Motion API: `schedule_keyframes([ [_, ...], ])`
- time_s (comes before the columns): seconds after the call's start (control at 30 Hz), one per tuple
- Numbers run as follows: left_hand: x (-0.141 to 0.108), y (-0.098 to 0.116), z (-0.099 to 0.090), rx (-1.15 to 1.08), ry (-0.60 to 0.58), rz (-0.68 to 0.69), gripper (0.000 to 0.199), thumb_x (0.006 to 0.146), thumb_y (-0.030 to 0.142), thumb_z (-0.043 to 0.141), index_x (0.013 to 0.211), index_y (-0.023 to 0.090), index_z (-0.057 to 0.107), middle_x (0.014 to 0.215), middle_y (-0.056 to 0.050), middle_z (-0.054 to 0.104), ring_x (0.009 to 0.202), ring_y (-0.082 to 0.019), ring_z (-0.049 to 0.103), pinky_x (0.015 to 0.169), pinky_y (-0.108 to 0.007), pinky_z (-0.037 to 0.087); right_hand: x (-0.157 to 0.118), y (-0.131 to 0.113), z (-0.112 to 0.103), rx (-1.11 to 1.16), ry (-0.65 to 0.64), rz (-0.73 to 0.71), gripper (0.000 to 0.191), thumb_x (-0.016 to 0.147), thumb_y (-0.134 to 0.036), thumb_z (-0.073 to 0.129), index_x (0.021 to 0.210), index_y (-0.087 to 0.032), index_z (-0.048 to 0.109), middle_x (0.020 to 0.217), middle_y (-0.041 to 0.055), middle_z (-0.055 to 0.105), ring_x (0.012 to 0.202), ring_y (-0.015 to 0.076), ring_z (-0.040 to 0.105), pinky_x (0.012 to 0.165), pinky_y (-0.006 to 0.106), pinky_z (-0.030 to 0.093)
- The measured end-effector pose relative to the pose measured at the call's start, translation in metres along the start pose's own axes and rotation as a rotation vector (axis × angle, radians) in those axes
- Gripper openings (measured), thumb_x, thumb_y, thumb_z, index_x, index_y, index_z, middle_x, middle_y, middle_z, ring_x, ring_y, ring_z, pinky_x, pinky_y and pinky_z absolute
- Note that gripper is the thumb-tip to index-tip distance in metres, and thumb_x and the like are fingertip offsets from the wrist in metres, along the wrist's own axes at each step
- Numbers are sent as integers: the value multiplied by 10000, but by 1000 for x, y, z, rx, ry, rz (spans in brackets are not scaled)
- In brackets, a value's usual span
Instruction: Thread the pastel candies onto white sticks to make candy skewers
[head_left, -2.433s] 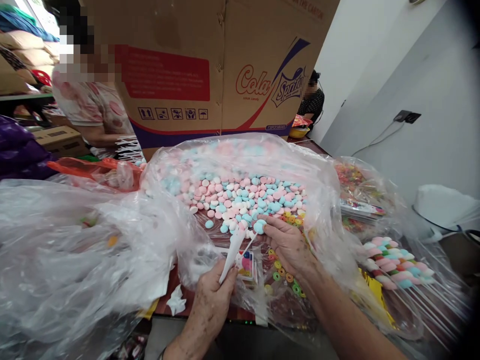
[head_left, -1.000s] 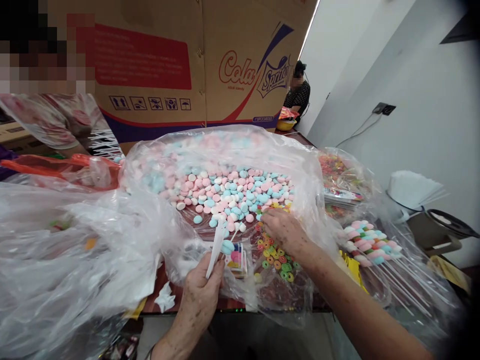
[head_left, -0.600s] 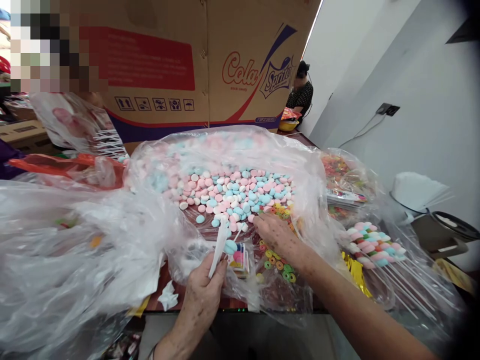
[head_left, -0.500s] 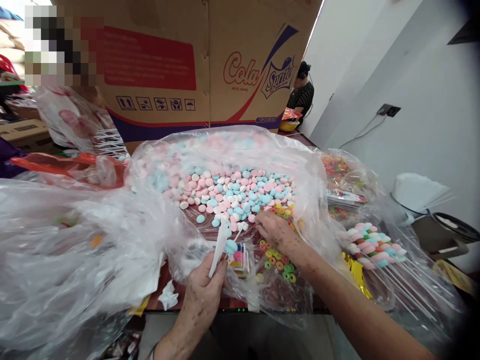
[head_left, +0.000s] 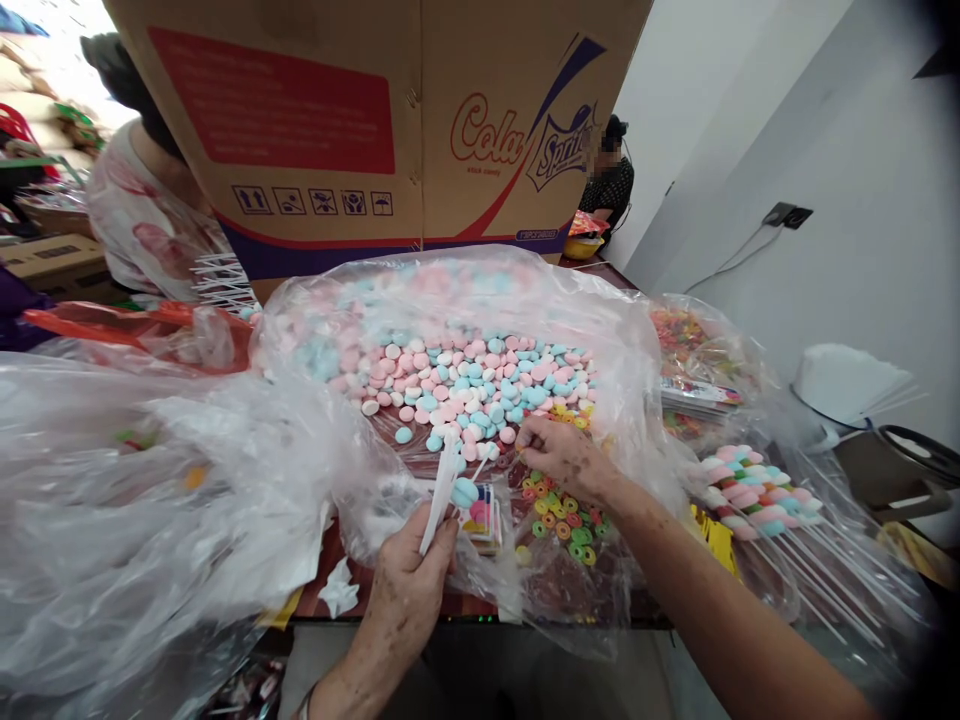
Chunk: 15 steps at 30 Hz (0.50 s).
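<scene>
Pastel candies (head_left: 480,385) heaped in an open clear bag (head_left: 632,350).
The left hand (head_left: 411,570) pinches a long white bundle (head_left: 441,492), a blue candy (head_left: 465,492) beside it; ring candies (head_left: 559,518) lie at the bag's right front; over them, the right hand (head_left: 570,460) bunches its fingertips, anything pinched unclear; rightward, another bag (head_left: 739,345) holds reddish candies (head_left: 675,335).
</scene>
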<state>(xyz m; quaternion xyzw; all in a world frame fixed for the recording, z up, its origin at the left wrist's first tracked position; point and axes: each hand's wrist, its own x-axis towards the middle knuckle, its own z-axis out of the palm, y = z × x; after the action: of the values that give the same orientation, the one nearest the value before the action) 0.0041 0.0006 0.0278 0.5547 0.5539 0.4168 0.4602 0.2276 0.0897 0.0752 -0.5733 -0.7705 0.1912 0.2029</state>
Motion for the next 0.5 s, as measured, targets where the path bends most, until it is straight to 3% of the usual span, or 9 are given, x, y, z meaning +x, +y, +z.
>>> schedule_keyframes([
  [0.17,0,2,-1,26,12,-1,259,874,388,510,765,190,636,521,58,467,510,-155,444,515,-250,324,-4,-10,13,-183,100,-125,114,831,-111,478,771,-189,536,761,19,586,689,148,518,638,237,367],
  [0.37,0,1,1,11,26,8,264,869,390,514,772,182,645,519,61,468,499,-148,432,501,-245,317,-5,-18,42,-489,4,-141,130,870,-78,497,874,-166,593,911,95,648,880,211,579,776,284,421],
  [0.5,0,0,0,15,10,9,261,876,377,504,783,180,648,529,60,468,512,-148,432,509,-242,320,-5,-18,46,-525,-8,-202,163,873,-69,479,932,-155,605,967,117,648,939,232,576,816,314,431],
])
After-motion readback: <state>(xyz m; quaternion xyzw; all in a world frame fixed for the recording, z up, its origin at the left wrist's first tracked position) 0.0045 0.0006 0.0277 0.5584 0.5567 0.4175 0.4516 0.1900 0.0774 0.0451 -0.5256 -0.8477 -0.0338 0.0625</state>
